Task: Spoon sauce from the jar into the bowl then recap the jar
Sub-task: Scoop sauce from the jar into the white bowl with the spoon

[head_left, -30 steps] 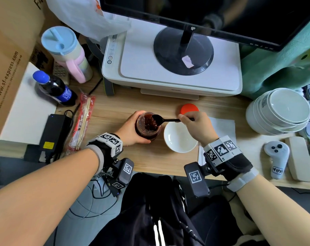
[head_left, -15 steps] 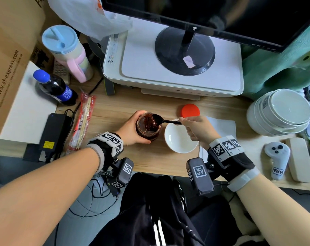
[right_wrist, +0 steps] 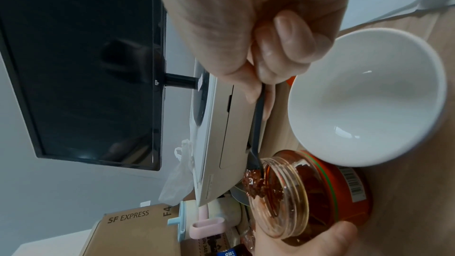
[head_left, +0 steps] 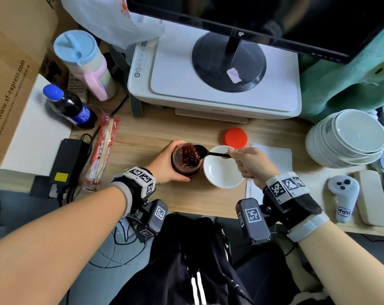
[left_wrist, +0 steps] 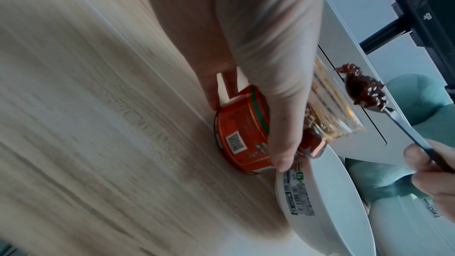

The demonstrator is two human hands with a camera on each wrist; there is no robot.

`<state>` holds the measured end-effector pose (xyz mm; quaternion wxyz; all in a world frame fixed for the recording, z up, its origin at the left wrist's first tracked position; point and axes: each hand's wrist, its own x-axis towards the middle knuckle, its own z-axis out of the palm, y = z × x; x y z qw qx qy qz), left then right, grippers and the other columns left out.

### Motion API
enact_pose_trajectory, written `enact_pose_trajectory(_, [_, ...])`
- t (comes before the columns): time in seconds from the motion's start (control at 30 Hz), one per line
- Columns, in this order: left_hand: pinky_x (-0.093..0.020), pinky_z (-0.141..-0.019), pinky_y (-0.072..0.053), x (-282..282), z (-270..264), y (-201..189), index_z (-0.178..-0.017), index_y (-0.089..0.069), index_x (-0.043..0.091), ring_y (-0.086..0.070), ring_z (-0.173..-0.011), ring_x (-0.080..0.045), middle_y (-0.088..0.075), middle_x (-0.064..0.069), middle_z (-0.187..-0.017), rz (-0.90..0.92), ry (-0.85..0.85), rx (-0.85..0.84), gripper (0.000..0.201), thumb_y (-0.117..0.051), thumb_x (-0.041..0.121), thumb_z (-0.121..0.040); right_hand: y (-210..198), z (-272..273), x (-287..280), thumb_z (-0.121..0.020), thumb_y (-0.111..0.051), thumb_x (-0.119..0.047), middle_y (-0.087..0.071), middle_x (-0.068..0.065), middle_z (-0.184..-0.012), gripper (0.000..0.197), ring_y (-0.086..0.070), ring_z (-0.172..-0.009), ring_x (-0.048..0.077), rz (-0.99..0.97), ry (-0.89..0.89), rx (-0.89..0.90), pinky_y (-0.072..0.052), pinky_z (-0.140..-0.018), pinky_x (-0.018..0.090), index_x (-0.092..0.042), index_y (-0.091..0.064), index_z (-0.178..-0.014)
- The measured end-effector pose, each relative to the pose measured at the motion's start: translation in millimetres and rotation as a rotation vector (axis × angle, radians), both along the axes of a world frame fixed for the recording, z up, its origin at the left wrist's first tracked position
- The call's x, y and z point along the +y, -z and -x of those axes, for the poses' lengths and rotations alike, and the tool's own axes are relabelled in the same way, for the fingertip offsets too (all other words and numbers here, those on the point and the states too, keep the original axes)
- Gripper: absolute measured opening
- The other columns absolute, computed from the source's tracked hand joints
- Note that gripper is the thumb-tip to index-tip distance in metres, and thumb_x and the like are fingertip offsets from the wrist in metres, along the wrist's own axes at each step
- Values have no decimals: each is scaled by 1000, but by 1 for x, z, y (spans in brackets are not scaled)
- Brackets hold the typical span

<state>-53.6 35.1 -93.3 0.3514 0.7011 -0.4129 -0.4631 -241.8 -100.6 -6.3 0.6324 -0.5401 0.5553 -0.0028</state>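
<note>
My left hand point(head_left: 164, 164) grips the open glass jar point(head_left: 187, 160) of dark red sauce, which stands on the wooden desk. In the left wrist view my fingers point(left_wrist: 278, 104) wrap its orange label point(left_wrist: 236, 129). My right hand point(head_left: 250, 164) pinches the handle of a black spoon point(head_left: 215, 153). The spoon point(left_wrist: 364, 92) is heaped with sauce and sits at the jar's mouth point(right_wrist: 283, 192), on the side nearest the bowl. The empty white bowl point(head_left: 221, 175) stands right beside the jar, touching or nearly so. The red lid point(head_left: 235, 138) lies on the desk behind the bowl.
A white printer point(head_left: 215, 84) with a monitor stand on it fills the back. A stack of white bowls point(head_left: 349, 139) and a controller point(head_left: 342, 199) sit at the right. A napkin point(head_left: 274, 157) lies under my right hand. Chopsticks point(head_left: 103, 150), a power adapter point(head_left: 65, 161) and a cola bottle point(head_left: 70, 106) lie left.
My right hand has drawn back a little to the right and toward me, uncovering the red lid. The spoon's tip stays at the jar's mouth. The left hand and jar have not moved.
</note>
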Motion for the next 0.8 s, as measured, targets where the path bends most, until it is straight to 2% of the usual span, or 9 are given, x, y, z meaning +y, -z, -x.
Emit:
enact_pose_trajectory(0.07, [-27,-105,-32,0,2,0,-129,-35,19,-45,-122,-15,-50,-2,-129,-6,-2,3,99,-89,16,-47,0,3,1,-94,-52,-20,-28,-3,-55,26,-24,-30,1,6,-7,10,-20,-30,12,1,-68,-94])
enact_pose_trajectory(0.13, [-25,-103,-31,0,3,0,-129,-35,19,-45,-121,-14,-50,-1,-129,-5,-9,0,99,-89,15,-47,-2,7,1,-94,-53,-21,-27,-4,-54,25,-24,-30,1,-13,7,-8,-20,-29,12,0,-67,-97])
enact_pose_trajectory(0.3, [-24,-103,-31,0,4,0,-129,-34,20,-46,-122,-13,-50,-1,-130,-6,-8,-6,99,-90,16,-47,-13,24,-7,-95,-51,-18,-25,-14,-40,25,-19,-30,0,-45,101,-97,-15,-28,11,-10,-61,-74])
enact_pose_trajectory(0.4, [-22,-102,-30,0,4,-1,-129,-32,18,-45,-121,-12,-49,2,-126,-13,-5,-21,99,-89,14,-48,-12,41,-13,-95,-51,-19,-24,-8,-47,28,-19,-32,2,21,170,-68,-16,-29,12,-13,-53,-68])
enact_pose_trajectory(0.5, [-21,-101,-29,-1,5,-2,-130,-31,17,-44,-119,-12,-47,2,-125,-18,5,-30,100,-89,12,-48,-6,56,-10,-93,-52,-21,-26,-2,-53,23,-24,-41,10,242,117,65,-20,-37,19,-10,-56,-73])
enact_pose_trajectory(0.57, [-21,-101,-29,-1,4,-2,-130,-31,16,-44,-120,-12,-47,0,-127,-22,8,-34,101,-89,12,-48,0,59,-2,-94,-51,-22,-37,-3,-49,21,-33,-46,13,506,-69,227,-23,-44,23,-13,-61,-77])
enact_pose_trajectory(0.63, [-21,-102,-29,-1,4,0,-130,-30,16,-44,-121,-13,-47,-2,-129,-21,11,-41,101,-89,13,-48,7,59,9,-94,-50,-23,-51,-2,-53,23,-45,-52,17,697,-201,325,-28,-46,25,-11,-65,-82])
enact_pose_trajectory(0.73, [-23,-104,-29,-2,4,1,-131,-29,16,-44,-122,-14,-47,-4,-131,-27,15,-53,102,-89,14,-48,23,59,23,-94,-50,-23,-68,9,-71,23,-59,-66,30,846,-304,345,-33,-53,28,-8,-68,-94])
enact_pose_trajectory(0.8, [-25,-105,-29,-1,3,2,-131,-29,17,-44,-123,-15,-47,-5,-132,-35,16,-53,102,-89,14,-48,32,60,29,-94,-50,-21,-73,10,-81,21,-64,-70,34,939,-354,333,-35,-55,28,-8,-67,-94])
